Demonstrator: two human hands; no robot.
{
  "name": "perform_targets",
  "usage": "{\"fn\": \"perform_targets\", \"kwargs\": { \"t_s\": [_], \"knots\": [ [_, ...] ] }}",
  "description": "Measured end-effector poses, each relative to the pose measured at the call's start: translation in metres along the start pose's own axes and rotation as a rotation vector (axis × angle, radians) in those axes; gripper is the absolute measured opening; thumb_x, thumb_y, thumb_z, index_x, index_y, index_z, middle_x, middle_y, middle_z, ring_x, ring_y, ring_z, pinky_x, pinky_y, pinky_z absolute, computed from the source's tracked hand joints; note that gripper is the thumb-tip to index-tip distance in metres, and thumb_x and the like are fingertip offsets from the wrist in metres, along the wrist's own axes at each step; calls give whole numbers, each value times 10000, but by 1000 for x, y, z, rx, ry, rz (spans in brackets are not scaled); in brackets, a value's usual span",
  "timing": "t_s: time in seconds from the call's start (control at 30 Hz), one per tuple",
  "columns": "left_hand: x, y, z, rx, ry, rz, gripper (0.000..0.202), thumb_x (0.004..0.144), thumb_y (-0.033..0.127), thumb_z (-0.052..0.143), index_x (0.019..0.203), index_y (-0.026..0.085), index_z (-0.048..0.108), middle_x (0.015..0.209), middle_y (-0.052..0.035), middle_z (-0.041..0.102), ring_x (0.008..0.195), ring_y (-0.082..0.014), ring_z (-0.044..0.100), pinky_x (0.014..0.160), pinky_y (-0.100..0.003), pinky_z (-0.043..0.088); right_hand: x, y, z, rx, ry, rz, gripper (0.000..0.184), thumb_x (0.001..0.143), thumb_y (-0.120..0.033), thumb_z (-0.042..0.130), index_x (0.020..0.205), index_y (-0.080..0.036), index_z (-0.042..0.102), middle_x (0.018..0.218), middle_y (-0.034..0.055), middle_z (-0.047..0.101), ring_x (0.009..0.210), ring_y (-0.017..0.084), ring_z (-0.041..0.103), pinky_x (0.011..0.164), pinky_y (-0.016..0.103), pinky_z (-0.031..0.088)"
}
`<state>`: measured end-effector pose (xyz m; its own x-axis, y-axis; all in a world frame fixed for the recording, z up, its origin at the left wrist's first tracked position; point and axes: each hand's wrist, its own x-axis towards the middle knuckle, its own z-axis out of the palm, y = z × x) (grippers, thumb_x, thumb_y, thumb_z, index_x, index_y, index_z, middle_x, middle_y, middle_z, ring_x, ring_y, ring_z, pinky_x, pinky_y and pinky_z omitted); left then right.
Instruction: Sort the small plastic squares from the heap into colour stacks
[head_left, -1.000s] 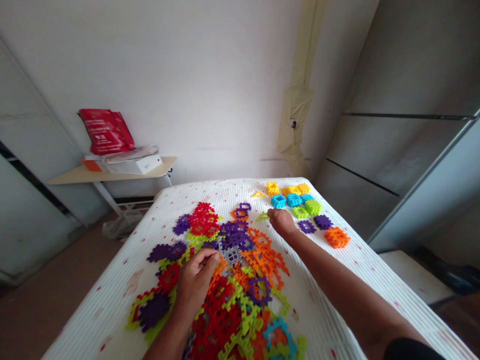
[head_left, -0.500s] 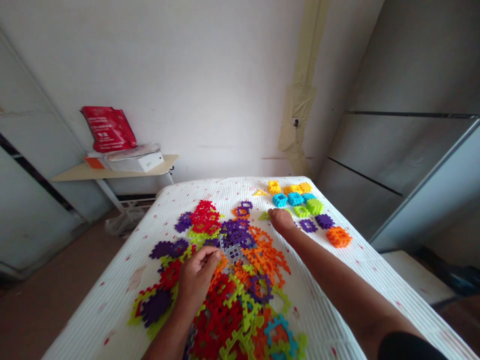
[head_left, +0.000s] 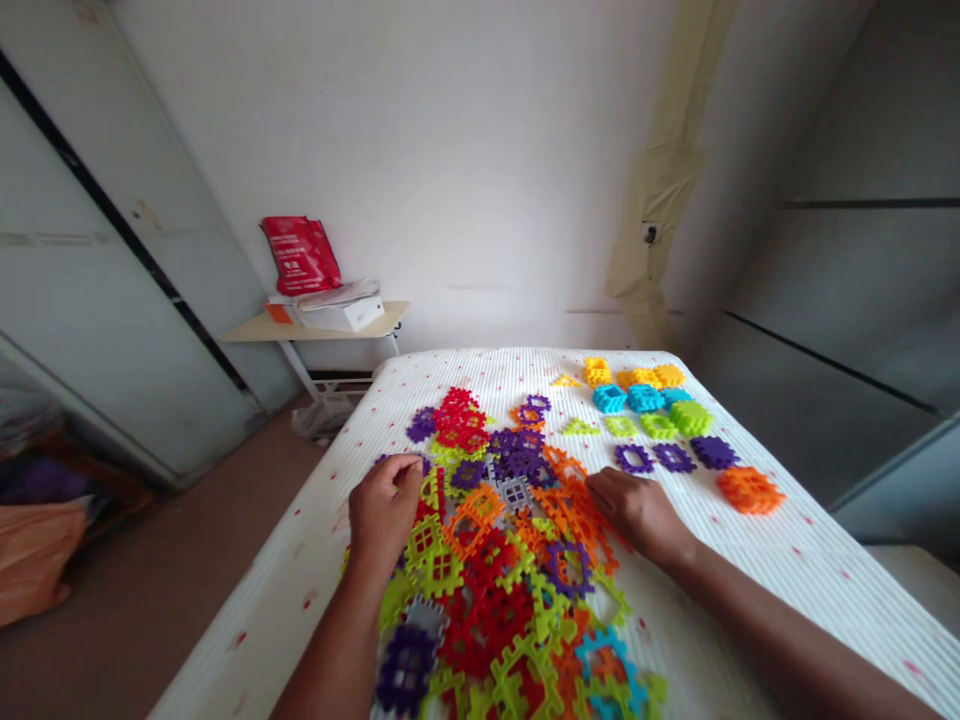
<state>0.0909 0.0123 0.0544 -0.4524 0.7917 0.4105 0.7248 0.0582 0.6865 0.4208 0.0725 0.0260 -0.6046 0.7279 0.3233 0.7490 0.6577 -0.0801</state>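
A mixed pile of toothed plastic building pieces in red, purple, orange, green and grey lies on the table, with red pieces in the middle. Over its left side is my left hand, thumb and fingers pinched together; anything between them is hidden. My right hand is closed, with its fingertips at the orange pieces on the pile's right edge. I cannot make out what it grips. Amid the pile shows a grey window piece. A light green triangle piece lies flat beyond my right hand.
Sorted pieces stand in rows at the far right: yellow stacks, blue stacks, green stacks, purple pieces and an orange stack. A side table with a red bag stands against the wall.
My right hand has come back from the green row to the orange pieces, uncovering the green triangle. My left hand has shifted left, off the pile's middle. The view has turned left.
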Motion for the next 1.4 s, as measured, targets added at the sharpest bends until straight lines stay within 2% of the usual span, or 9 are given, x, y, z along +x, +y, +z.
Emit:
{"fn": "perform_targets", "kwargs": {
  "t_s": [0.1, 0.2, 0.37, 0.5, 0.63, 0.77, 0.97, 1.4],
  "knots": [
    [8, -11, -8, 196, -27, 21, 250, 783, 337, 466, 841, 229, 683, 880, -37, 707, 794, -199, 633, 743, -290, 452, -22, 2, 3, 34, 12, -41, 315, 948, -244, 334, 760, -178, 578, 689, 30, 562, 616, 127, 523, 555, 243, 326],
    [12, -20, -11, 347, -107, 5, 279, 793, 309, 442, 901, 219, 683, 943, -59, 704, 836, -206, 632, 784, -302, 449, -35, 5, 7, 79, 37, -36, 326, 955, -263, 323, 808, -185, 603, 707, 41, 579, 621, 132, 545, 560, 243, 364],
    [13, -27, -6, 398, -205, 17, 286, 791, 244, 448, 941, 221, 690, 987, -43, 701, 921, -173, 611, 841, -267, 427, -39, 7, 12, 161, 48, 28, 355, 962, -313, 301, 879, -187, 622, 760, 50, 613, 641, 131, 580, 586, 235, 423],
    [9, -23, 3, 460, -275, 34, 260, 756, 315, 520, 930, 244, 700, 931, -43, 698, 900, -185, 602, 802, -283, 428, -36, 5, 15, 201, 58, 75, 373, 959, -344, 296, 887, -190, 628, 780, 54, 630, 659, 137, 593, 612, 240, 447],
    [2, -13, 9, 550, -282, 31, 322, 725, 429, 534, 910, 220, 695, 911, -98, 661, 955, -269, 565, 801, -388, 404, -36, 5, 15, 208, 64, 95, 375, 954, -357, 306, 863, -193, 631, 774, 57, 631, 665, 140, 595, 621, 243, 447],
    [-4, 2, 9, 723, -294, 14, 426, 734, 497, 461, 953, 194, 664, 969, -130, 628, 999, -323, 526, 798, -464, 378, -35, 3, 12, 210, 55, 98, 362, 953, -345, 317, 825, -187, 616, 757, 50, 616, 659, 129, 582, 602, 227, 421],
    [-7, 15, 10, 781, -352, 5, 461, 754, 508, 379, 981, 197, 632, 991, -144, 605, 991, -327, 518, 778, -482, 362, -32, 1, 11, 175, 68, 106, 324, 947, -285, 344, 747, -175, 574, 714, 35, 582, 639, 115, 556, 578, 211, 369],
    [-8, 14, 14, 798, -358, 96, 405, 786, 414, 322, 944, 214, 637, 959, -120, 625, 940, -304, 539, 740, -450, 343, -32, 0, 13, 198, 69, 124, 240, 918, -216, 402, 745, -173, 562, 719, 20, 571, 637, 102, 536, 578, 200, 350]
  ]
}}
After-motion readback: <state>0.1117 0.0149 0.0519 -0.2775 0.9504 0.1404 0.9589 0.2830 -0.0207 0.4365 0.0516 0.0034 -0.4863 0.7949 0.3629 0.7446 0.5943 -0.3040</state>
